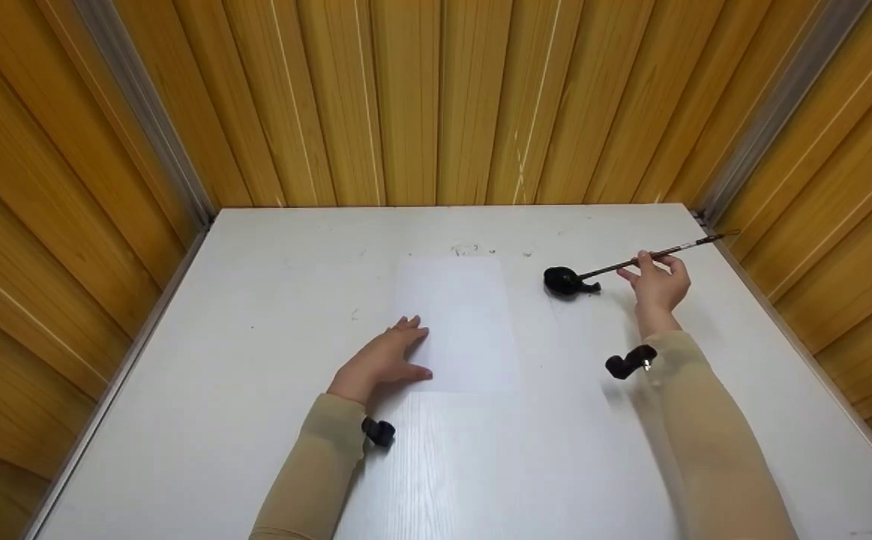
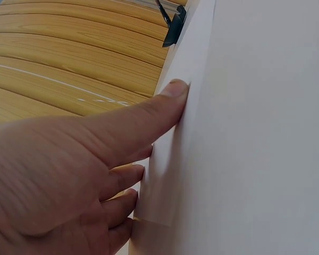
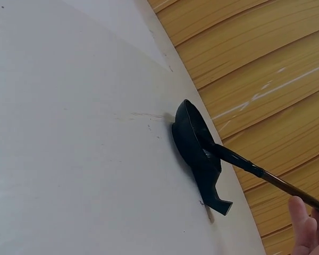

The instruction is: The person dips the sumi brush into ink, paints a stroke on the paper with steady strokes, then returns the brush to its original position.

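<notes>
Pinching the brush [image 1: 649, 259] by its shaft, the right hand [image 1: 657, 283] keeps its tip in the black ink dish [image 1: 564, 280]; the brush slants up-right, and the paper [image 1: 456, 322] lies left, pinned under the flat left hand [image 1: 382, 360]

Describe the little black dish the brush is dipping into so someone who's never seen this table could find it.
Start at the white table boxed in by wooden walls, and go to its far right part, just beyond the sheet of white paper. The ink dish sits there: small, black, shallow, with a stubby handle, and the brush in the right hand has its tip in it.
</notes>
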